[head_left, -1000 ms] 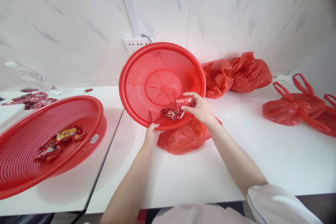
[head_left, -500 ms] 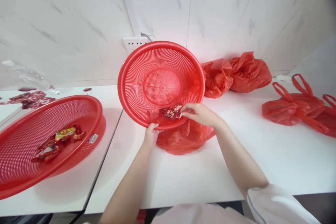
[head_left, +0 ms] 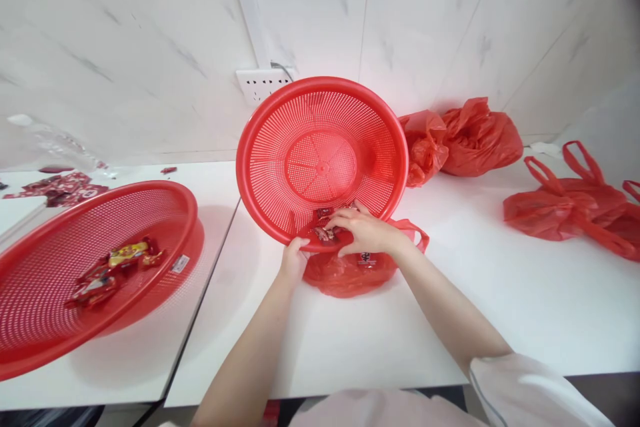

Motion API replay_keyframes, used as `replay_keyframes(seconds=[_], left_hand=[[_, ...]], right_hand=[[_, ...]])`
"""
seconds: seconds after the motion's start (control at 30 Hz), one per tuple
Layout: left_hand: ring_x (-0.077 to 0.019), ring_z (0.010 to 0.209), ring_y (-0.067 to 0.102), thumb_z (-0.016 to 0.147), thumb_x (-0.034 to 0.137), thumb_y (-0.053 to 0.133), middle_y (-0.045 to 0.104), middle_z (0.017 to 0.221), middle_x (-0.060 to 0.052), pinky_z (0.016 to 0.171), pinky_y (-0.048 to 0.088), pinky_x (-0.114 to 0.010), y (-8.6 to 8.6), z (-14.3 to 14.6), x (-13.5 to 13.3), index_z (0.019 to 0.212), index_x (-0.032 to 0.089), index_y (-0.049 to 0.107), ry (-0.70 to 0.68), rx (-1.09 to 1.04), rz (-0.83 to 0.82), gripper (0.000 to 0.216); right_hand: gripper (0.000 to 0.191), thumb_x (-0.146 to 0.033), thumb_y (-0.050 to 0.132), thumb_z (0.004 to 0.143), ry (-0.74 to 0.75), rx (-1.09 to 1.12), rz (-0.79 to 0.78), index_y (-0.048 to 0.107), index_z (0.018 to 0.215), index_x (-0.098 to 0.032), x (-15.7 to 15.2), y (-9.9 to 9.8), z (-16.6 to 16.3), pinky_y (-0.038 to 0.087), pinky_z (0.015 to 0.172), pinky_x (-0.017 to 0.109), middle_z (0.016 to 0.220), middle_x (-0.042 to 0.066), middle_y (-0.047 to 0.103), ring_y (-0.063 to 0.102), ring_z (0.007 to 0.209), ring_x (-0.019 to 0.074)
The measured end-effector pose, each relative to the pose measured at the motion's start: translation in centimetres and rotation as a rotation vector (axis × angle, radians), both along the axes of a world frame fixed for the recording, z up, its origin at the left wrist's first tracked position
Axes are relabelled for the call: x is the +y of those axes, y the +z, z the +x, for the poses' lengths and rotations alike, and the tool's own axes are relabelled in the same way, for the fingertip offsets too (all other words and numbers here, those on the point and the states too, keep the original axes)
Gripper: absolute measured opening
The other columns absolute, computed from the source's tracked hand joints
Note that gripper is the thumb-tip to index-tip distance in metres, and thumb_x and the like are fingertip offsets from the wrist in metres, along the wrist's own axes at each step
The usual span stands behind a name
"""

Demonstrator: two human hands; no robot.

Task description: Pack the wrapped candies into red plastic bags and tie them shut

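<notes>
A round red mesh basket [head_left: 322, 153] stands tilted up on its edge, its inside facing me. My left hand [head_left: 293, 260] grips its lower rim. My right hand [head_left: 363, 231] reaches into the basket's low edge with fingers curled over a few red-wrapped candies [head_left: 324, 224]. Just below the basket lies an open red plastic bag [head_left: 350, 270] on the white table [head_left: 400, 333].
A second, larger red mesh basket [head_left: 30, 320] with several wrapped candies [head_left: 113, 267] sits at the left. Tied red bags [head_left: 480, 137] lie by the wall and more red bags [head_left: 570, 210] at the right. Loose candies [head_left: 60, 188] lie far left. A wall socket [head_left: 260, 82] is behind.
The tilted basket has shifted slightly right. My right hand, which held up one candy, has come down to the candies at the basket's low edge. A bag handle now shows beside it.
</notes>
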State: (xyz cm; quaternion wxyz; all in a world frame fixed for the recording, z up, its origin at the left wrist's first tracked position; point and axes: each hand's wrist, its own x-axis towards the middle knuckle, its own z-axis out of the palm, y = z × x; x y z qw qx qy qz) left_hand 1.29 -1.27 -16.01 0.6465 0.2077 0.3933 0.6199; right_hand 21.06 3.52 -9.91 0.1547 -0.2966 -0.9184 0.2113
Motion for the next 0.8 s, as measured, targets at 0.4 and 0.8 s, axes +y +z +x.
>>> replay_keyframes(seconds=[0.4,0.8], left_hand=[[-0.0307,0.091,0.069,0.051,0.019,0.065,0.075,0.087,-0.008,0.081,0.055,-0.041,0.5,-0.2,0.2,0.082,0.012,0.072,0.083,0.054,-0.018,0.032],[-0.0295,0.086,0.070,0.051,0.020,0.066,0.074,0.078,-0.006,0.080,0.055,-0.040,0.3,-0.3,0.3,0.078,0.012,0.070,0.134,0.054,-0.007,0.029]], right_hand=[[0.016,-0.028,0.057,0.091,-0.113,0.273,-0.087,0.066,0.102,-0.020,-0.1,1.2,-0.2,0.047,0.082,0.031,0.097,0.004,0.073,0.066,0.087,0.0177],[0.020,-0.033,0.053,0.093,-0.165,0.223,-0.177,0.069,0.098,-0.022,0.4,2.4,2.5,0.049,0.080,0.029,0.093,0.001,0.074,0.068,0.083,0.0157]])
